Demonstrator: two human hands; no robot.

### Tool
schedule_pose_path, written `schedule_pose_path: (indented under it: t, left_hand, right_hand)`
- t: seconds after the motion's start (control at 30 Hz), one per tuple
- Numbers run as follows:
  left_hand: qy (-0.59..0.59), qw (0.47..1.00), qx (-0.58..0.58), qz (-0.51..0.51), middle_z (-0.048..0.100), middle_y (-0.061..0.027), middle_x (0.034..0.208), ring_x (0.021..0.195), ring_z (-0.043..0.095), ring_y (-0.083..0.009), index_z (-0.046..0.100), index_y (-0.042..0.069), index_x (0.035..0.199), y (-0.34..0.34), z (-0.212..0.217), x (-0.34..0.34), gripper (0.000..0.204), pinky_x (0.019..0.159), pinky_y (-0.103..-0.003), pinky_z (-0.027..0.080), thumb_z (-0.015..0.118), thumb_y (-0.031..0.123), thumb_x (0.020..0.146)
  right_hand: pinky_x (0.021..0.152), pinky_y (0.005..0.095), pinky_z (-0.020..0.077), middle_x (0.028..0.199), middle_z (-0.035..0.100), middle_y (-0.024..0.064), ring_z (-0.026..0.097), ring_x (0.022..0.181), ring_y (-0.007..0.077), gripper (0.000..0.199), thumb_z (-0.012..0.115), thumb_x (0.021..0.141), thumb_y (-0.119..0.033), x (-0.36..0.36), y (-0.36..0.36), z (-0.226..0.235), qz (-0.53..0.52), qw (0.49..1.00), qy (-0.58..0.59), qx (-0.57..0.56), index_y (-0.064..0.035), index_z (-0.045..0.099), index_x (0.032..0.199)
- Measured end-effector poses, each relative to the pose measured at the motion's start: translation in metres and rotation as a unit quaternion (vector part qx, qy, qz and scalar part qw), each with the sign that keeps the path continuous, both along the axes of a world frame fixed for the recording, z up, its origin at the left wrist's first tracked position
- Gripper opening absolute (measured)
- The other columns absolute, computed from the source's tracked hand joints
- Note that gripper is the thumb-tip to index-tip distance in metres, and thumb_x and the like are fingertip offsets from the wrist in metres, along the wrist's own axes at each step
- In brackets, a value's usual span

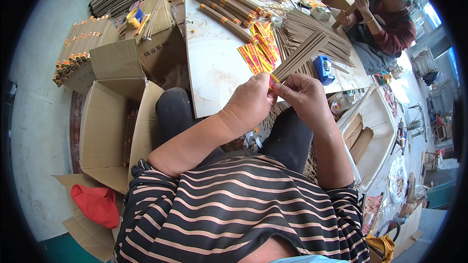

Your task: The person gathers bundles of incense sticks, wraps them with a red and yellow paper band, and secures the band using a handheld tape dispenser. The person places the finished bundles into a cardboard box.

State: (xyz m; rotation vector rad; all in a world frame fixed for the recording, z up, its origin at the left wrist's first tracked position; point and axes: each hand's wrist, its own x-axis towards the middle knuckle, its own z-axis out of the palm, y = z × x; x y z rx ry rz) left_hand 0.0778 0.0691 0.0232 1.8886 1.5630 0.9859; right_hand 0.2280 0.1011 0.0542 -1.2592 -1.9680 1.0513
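Over the near edge of the white table [214, 73], my left hand [248, 101] is closed round the near end of a bundle of brown incense sticks [303, 56]. The bundle slants up and away to the right. A red and yellow paper label [272, 83] shows at its near end, and my right hand [308, 98] pinches there with thumb and fingers. Just beyond my hands lie loose red and yellow labels [263, 48]. To the right of the bundle stands a blue tape dispenser [323, 69]. Loose incense sticks [317, 29] spread out behind it.
Labelled bundles [226, 7] lie at the table's far left. Open cardboard boxes [105, 136] stand left of my legs, near stacked bundles [80, 44]. A white bin [378, 134] is at right. Across the table, a person [385, 24] holds a bundle.
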Motion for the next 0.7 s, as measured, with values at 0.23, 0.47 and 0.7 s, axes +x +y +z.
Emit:
schedule_pose_path:
  t: [0.23,0.47,0.7]
  left_hand:
    - [-0.054,0.998,-0.037,-0.008,0.057,-0.0253,0.083,0.08,0.057,-0.0414,0.046,-0.003,0.092,0.002,-0.005,-0.003,0.022,0.07,-0.044,0.046,0.056,0.014,0.081]
    - [-0.276,0.945,-0.15,-0.092,0.049,0.002,0.069,0.057,0.045,-0.0029,0.053,0.0,0.096,-0.003,-0.005,-0.01,0.017,0.049,-0.019,0.037,0.057,0.011,0.084]
    - [-0.369,0.899,-0.204,-0.119,0.049,0.0006,0.066,0.052,0.044,-0.0034,0.052,0.001,0.094,-0.014,0.011,-0.012,0.029,0.046,-0.017,0.036,0.042,0.029,0.095]
  right_hand:
    - [0.047,0.0223,0.0322,0.06,0.05,-0.0037,0.04,0.057,0.0036,0.032,0.071,0.079,-0.026,0.002,0.006,0.003,-0.008,0.998,-0.046,-0.041,0.0031,0.06,0.072]
    - [0.048,0.0219,0.0328,0.061,0.05,-0.0035,0.041,0.058,0.0037,0.036,0.073,0.076,-0.031,0.001,0.0,0.012,0.021,0.996,0.035,-0.077,0.0023,0.06,0.072]
    - [0.048,0.0208,0.0339,0.06,0.048,-0.0038,0.041,0.057,0.0037,0.035,0.073,0.076,-0.03,0.004,-0.004,0.009,0.031,0.995,0.065,-0.067,0.0006,0.058,0.069]
